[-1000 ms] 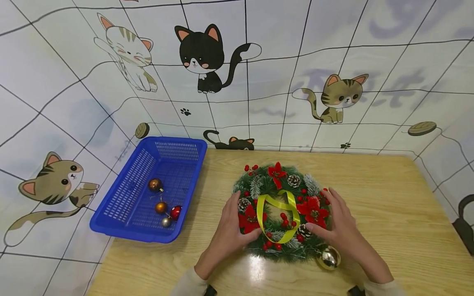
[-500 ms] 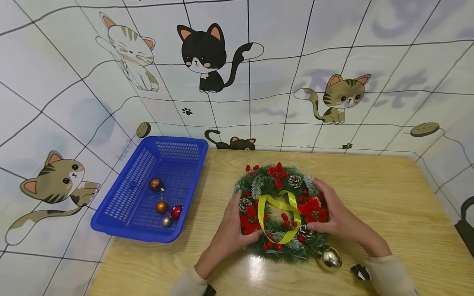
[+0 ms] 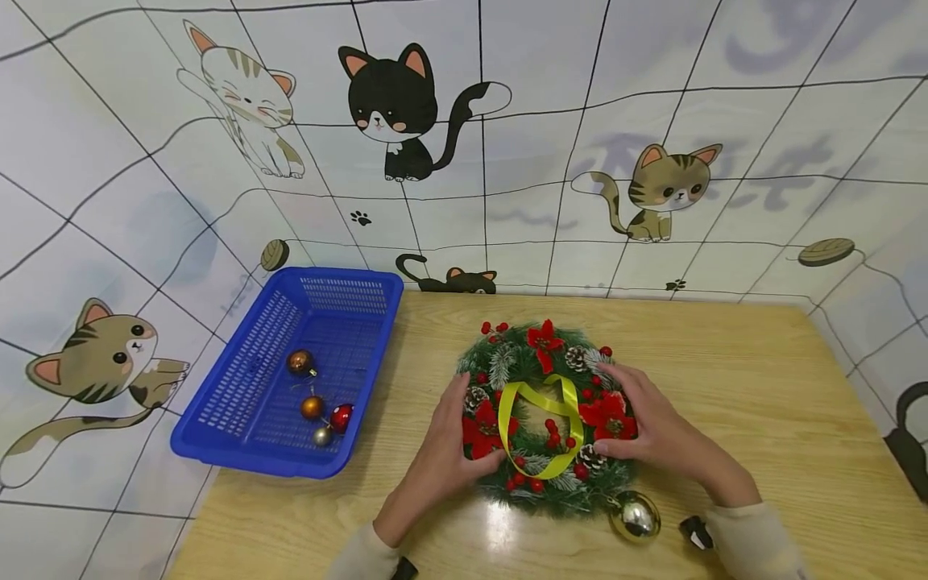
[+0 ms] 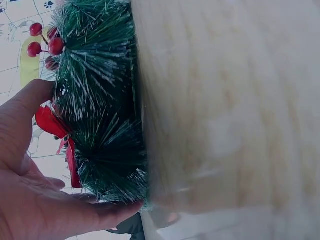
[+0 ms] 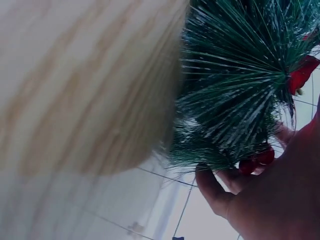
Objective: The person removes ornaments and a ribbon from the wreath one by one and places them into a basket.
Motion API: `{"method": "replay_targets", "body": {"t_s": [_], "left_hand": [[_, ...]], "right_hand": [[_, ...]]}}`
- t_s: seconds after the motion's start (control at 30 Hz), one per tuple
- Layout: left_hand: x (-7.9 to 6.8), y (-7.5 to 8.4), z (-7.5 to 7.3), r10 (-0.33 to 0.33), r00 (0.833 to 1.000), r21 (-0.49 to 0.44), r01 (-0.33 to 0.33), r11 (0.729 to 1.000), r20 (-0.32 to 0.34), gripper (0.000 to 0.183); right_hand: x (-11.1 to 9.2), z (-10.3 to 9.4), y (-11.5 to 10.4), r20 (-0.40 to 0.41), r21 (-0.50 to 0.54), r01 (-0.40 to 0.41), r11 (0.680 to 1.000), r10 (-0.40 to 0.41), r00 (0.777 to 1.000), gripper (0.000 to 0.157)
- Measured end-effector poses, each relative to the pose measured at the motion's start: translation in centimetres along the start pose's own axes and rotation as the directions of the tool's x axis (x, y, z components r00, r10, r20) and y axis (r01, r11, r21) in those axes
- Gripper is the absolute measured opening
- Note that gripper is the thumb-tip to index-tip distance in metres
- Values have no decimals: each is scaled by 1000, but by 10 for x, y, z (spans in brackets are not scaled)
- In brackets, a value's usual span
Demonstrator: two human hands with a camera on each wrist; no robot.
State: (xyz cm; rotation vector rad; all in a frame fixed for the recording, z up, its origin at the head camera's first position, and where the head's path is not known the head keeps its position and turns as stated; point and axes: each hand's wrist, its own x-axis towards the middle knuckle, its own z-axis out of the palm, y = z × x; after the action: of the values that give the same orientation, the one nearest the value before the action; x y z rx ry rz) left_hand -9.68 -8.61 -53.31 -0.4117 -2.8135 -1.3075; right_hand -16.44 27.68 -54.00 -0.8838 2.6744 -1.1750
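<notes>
A green Christmas wreath (image 3: pixel 554 501) lies flat on the wooden table, dressed with red poinsettias (image 3: pixel 607 416), berries and pinecones. Loops of yellow ribbon (image 3: pixel 561 466) stand over its centre. My left hand (image 3: pixel 441 451) grips the left side, thumb over the top and fingers round the outer edge. On the opposite side my right hand (image 3: pixel 663 435) holds the wreath the same way. The left wrist view shows thumb and fingers spanning the bristly wreath (image 4: pixel 100 75). In the right wrist view, fingertips curl at the wreath's edge (image 5: pixel 220 150) by red berries. A gold bauble (image 3: pixel 636 517) hangs out at its lower right.
A blue plastic basket (image 3: pixel 290 463) stands to the left, with several small baubles (image 3: pixel 312 407) in brown, orange, red and silver. Behind the table (image 3: pixel 761 387) rises a cloth backdrop with cartoon cats (image 3: pixel 392 101). Black wrist straps show at both cuffs.
My right hand has shifted a little left and up along the wreath's edge. The wreath has turned slightly, and the gold bauble has moved a little down and left. The left hand keeps its hold.
</notes>
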Motion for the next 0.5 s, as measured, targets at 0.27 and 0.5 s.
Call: {"method": "replay_targets", "body": {"t_s": [0.27, 0.5], "left_hand": [[-4, -2, -1, 6, 996, 34, -3, 999, -86, 116], [-6, -3, -2, -31, 992, 43, 36, 998, -125, 111]], "right_hand": [[-5, 6, -11, -11, -36, -62, 997, 62, 998, 110], [-10, 11, -22, -24, -77, -107, 991, 106, 994, 113]]}}
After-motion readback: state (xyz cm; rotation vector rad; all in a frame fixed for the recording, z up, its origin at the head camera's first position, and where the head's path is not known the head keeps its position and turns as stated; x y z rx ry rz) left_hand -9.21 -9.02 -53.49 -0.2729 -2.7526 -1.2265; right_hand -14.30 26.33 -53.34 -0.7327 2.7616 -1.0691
